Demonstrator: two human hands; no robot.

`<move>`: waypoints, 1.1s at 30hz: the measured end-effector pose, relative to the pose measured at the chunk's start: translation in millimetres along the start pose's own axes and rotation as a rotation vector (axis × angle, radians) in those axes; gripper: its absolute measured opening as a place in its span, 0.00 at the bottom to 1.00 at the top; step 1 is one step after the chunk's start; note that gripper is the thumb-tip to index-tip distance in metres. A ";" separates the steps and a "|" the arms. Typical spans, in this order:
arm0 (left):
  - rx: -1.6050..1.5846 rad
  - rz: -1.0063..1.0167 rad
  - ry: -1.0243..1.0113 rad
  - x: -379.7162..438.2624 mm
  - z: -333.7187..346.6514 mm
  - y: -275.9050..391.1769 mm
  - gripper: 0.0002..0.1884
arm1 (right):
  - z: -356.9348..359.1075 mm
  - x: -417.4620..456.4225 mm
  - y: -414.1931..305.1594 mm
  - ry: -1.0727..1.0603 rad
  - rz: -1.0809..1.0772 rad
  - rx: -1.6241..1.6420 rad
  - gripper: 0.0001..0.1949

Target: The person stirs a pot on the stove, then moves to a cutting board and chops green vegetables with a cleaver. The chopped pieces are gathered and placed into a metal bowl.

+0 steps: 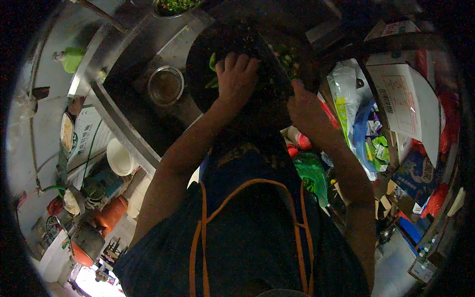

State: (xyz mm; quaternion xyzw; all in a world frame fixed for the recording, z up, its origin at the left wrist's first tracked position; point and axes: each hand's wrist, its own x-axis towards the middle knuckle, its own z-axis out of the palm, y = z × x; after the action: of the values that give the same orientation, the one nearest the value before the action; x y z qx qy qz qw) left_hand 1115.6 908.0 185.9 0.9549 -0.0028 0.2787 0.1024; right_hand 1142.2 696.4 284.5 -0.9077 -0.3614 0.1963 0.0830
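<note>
A dark round chopping board (202, 48) lies before me in dim light. My left hand (237, 74) is on it, fingers bent over green vegetable pieces (212, 62), some of which show beside the fingers. What lies under the palm is hidden. My right hand (306, 104) is closed at the near end of a large dark knife (274, 55), whose blade slants up and away to the left; the handle is hidden in the fist. Chopped green bits (287, 61) lie on the blade's right side.
A round metal-rimmed bowl (166, 86) stands left of the board. Another container with chopped greens (176, 5) is at the top. To the right are a white cardboard box (400, 100) and a blue-rimmed bin (362, 130) with wrappers. A white bucket (120, 157) stands lower left.
</note>
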 end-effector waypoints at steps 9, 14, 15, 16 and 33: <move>-0.008 -0.008 -0.038 6.1 -3.3 -1.8 0.20 | -3.7 36.7 -23.0 -0.013 -0.021 -0.020 0.23; -0.029 -0.061 -0.010 0.3 1.3 -5.6 0.18 | 19.2 18.0 3.7 -0.115 -0.138 -0.189 0.17; -0.027 -0.053 -0.004 2.0 0.6 -5.1 0.17 | 23.5 9.3 6.8 -0.093 -0.177 -0.227 0.16; -0.023 -0.045 0.002 3.0 0.2 -4.5 0.17 | 28.7 12.1 9.4 -0.058 -0.171 -0.200 0.14; -0.059 -0.071 -0.062 1.3 0.7 0.4 0.15 | 9.1 44.3 -32.9 0.124 0.071 0.104 0.18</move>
State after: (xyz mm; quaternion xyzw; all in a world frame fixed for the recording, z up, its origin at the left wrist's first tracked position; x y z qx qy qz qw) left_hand 1117.0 907.5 186.1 0.9591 0.0197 0.2450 0.1401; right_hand 1147.2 750.8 272.7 -0.9249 -0.3123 0.1611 0.1450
